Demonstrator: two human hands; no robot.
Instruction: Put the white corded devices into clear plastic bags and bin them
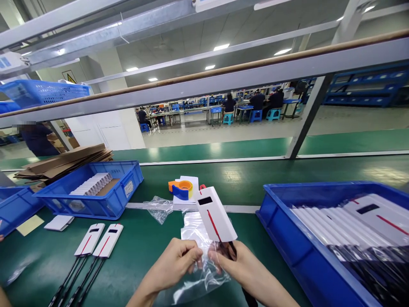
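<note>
My right hand [246, 264] grips a flat white device [223, 219] by the black cables at its lower end. The device is tilted upright, showing a dark window and a red stripe. My left hand [172, 262] pinches the edge of a clear plastic bag [204, 279], which hangs between both hands below the device. Behind the device lies a pile of clear bags [190, 224], partly hidden. Left of my hands, two similar white devices [107, 243] lie side by side on the green table, black cables towards me.
At right, a blue bin [287, 251] holds several bagged devices. A blue crate [123, 192] with white pieces stands at left, near flattened cardboard [70, 160]. A tape dispenser [182, 189] rests on white paper. A metal frame crosses above the table; people sit far behind.
</note>
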